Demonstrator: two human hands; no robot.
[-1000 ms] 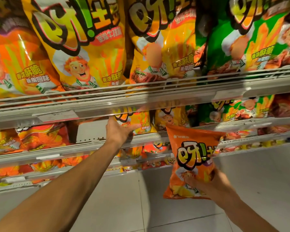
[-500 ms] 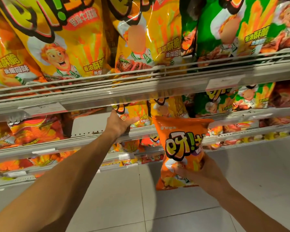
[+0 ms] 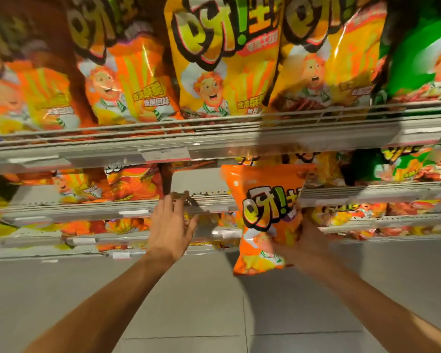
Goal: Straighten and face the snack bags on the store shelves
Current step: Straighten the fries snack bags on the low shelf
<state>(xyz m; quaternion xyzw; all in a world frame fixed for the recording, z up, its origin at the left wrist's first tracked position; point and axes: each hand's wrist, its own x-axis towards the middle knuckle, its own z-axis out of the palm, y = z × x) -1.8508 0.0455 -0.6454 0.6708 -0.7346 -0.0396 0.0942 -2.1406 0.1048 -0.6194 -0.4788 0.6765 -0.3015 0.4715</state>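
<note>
A: Head view first. What is the right hand [image 3: 307, 240] doing?

B: It grips an orange snack bag [image 3: 266, 215] by the lower half, fingers curled round the right side and back of the pack. The bag stands upright with its printed front to the camera, its top edge up against the second shelf's opening.

A: And the left hand [image 3: 172, 226]?

B: Fingers spread and fairly straight, holding nothing. The fingertips [image 3: 178, 200] reach the front rail of the second shelf [image 3: 209, 200], just left of the held bag. Whether they press on the rail or only brush it, I cannot tell; the frame is blurred there.

A: What lies beyond that hand?

B: A bare gap in the shelf, straight past the fingertips. To the left of the gap sit more orange bags [image 3: 133, 183], slumped and tilted.

A: Above both hands?

B: The top shelf [image 3: 214, 141] carries large bags facing out: orange ones up and left, a big yellow bag [image 3: 222, 57] directly above the left hand, and a green bag [image 3: 423, 52] up and right of the right hand. A price tag [image 3: 167, 154] is clipped to that shelf's edge.

A: Below the arms?

B: Pale floor tiles [image 3: 201, 314].
</note>
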